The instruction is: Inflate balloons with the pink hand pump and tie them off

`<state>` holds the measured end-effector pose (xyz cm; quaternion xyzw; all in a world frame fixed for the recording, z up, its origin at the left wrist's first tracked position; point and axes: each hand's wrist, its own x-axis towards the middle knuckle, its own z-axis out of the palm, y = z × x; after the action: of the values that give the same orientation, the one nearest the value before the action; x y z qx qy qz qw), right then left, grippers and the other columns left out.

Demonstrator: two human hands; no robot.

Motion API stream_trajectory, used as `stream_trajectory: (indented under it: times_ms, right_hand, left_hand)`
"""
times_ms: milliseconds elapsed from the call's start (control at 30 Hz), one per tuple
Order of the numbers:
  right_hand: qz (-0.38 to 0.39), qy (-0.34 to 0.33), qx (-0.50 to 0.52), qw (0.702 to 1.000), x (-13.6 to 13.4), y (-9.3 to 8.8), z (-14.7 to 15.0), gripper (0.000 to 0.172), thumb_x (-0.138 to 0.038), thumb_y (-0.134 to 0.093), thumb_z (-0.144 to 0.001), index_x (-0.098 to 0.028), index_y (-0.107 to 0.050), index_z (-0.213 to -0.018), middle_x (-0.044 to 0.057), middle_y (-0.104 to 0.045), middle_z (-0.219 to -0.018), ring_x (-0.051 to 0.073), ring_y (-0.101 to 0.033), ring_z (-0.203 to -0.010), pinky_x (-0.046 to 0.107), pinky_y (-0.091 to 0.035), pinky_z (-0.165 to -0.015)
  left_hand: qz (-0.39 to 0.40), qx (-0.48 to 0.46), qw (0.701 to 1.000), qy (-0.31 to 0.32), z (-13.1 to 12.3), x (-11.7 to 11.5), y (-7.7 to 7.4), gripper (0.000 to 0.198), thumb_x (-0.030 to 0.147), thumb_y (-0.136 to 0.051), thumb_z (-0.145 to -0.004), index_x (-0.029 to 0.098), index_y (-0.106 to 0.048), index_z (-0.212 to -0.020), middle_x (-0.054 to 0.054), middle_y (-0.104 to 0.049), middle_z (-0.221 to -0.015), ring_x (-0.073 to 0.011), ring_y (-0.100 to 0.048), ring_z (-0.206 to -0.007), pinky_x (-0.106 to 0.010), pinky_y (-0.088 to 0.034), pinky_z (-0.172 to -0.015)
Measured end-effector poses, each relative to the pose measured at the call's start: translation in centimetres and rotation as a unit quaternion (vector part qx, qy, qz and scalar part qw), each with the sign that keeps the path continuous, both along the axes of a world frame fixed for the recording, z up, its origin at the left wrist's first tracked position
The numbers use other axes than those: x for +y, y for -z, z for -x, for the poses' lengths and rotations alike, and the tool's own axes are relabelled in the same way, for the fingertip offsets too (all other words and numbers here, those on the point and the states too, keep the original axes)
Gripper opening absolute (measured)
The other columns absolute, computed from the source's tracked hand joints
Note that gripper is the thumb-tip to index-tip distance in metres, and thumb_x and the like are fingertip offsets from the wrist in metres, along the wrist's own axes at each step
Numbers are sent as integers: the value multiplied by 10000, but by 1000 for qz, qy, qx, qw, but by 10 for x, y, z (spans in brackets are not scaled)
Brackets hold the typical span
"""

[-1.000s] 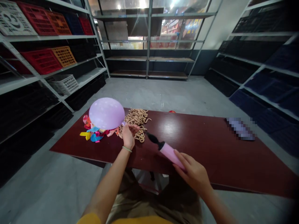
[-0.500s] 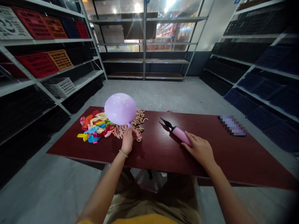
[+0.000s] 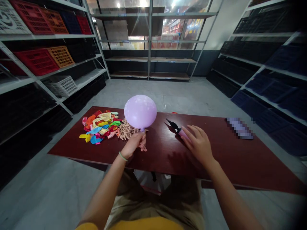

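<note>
An inflated purple balloon (image 3: 140,111) stands upright over the table, its neck pinched in the closed fingers of my left hand (image 3: 134,143). A hand pump with a pink barrel and black nozzle (image 3: 183,133) lies on the table. Above its barrel my right hand (image 3: 199,143) is open, fingers spread, hiding the pump's rear part. Beside the left hand is a pile of beige, curly rubber-like strips (image 3: 126,130), partly covered by the balloon. Farther left lies a heap of flat, colourful balloons (image 3: 102,125).
Everything lies on a dark red-brown table (image 3: 158,159). A blurred purple flat object (image 3: 240,128) is at its right end. Shelving with red and orange crates (image 3: 38,60) rises on the left, and racks of dark crates (image 3: 268,84) on the right. A metal shelf (image 3: 150,59) stands at the back.
My left hand has moved right with the balloon, uncovering more of the flat balloons. My right hand has let go of the pump and lifted, its fingers spreading.
</note>
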<state>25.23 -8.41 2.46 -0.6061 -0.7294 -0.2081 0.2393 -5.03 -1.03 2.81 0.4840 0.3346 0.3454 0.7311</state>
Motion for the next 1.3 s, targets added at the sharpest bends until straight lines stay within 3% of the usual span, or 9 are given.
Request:
stream_trajectory:
  times_ms: [100,200,300,600,867,1033,1133,1233,1300]
  right_hand:
    - [-39,-106,-53,992,12,-30,39,451,-240,-552,-946,-351,-515,-1381,16,-573,-1382,228,-424,-1338,454,-298,-1138]
    - [-33,-214,-132,967,28,-54,79,458,-204,-505,-968,-342,-475,-1404,-33,-440,-1515,210,-259,-1452,478,-173,-1193]
    - [-24,-245,-147,958,42,-64,106,329,-253,-490,-977,-301,-572,-1292,-34,-367,-1562,234,-173,-1484,564,-17,-1193]
    - [67,-268,-91,957,55,-51,119,124,-331,-635,-887,-292,-711,-977,-46,-400,-1541,305,-207,-1473,647,48,-1156]
    - [15,-295,-104,950,53,-38,117,253,-220,-439,-1007,-253,-690,-1013,-64,-677,-1237,202,-417,-1371,558,-51,-1211]
    - [-19,-300,-112,947,58,-35,121,227,-172,-487,-978,-226,-699,-1036,-23,-718,-1145,177,-527,-1270,447,-262,-1190]
    - [-33,-294,-103,950,62,-41,123,224,-155,-506,-961,-227,-718,-978,-11,-736,-1099,186,-585,-1201,428,-335,-1149]
    - [-41,-288,-69,954,66,-47,123,216,-156,-522,-948,-228,-725,-947,-4,-743,-1091,193,-611,-1167,425,-379,-1111]
    - [-39,-282,-44,958,67,-50,124,209,-175,-523,-949,-227,-725,-954,-1,-743,-1095,197,-618,-1161,429,-393,-1097]
  left_hand:
    - [-2,32,997,64,4,-1,-7,372,478,-546,-872,201,-460,-640,46,-427,-454,-91,-400,-341,-268,-524,-447]
    - [-4,54,995,87,7,-3,-15,384,493,-569,-860,206,-473,-624,48,-402,-442,-88,-379,-326,-253,-495,-405]
    - [-1,78,992,101,9,-6,-24,390,502,-597,-840,208,-485,-609,59,-373,-426,-87,-357,-311,-268,-500,-393]
    - [39,75,987,136,16,-19,-36,359,469,-580,-863,209,-503,-628,63,-363,-429,-80,-312,-302,-269,-499,-390]
    - [29,94,987,128,33,-14,-35,353,492,-556,-877,210,-495,-674,74,-341,-456,-72,-287,-322,-262,-496,-400]
    - [-17,101,993,58,36,-12,-28,383,539,-531,-884,190,-555,-730,55,-397,-462,-90,-373,-342,-237,-469,-392]
    - [-86,114,987,-72,35,-14,-16,389,535,-507,-906,167,-631,-882,14,-538,-571,-110,-491,-428,-227,-459,-436]
    - [-187,115,949,-227,29,-19,0,343,448,-597,-885,183,-667,-1091,-24,-629,-795,-122,-571,-613,-241,-494,-582]
    - [-270,131,918,-258,21,-22,7,378,386,-689,-833,211,-684,-1168,-52,-637,-948,-153,-591,-803,-269,-504,-734]
